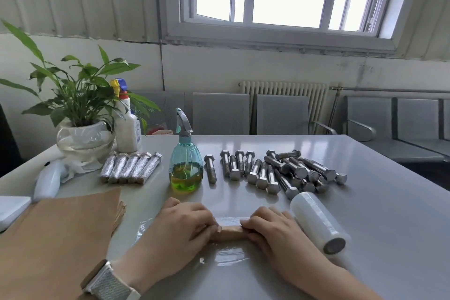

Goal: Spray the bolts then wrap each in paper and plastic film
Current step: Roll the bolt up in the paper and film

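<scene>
From the head camera, your left hand (181,223) and right hand (272,229) curl their fingers (209,223) over the two ends of a paper-wrapped bolt (230,231), pressing it onto a sheet of plastic film (229,254) spread on the worktop (379,238). Just beyond your fingers stands the spray bottle (186,163), with the bare bolts (275,173) heaped past your right hand and the film roll (317,221) just beside it. Finished wrapped bolts (131,167) lie beyond your left hand, brown paper sheets (60,234) beside it.
</scene>
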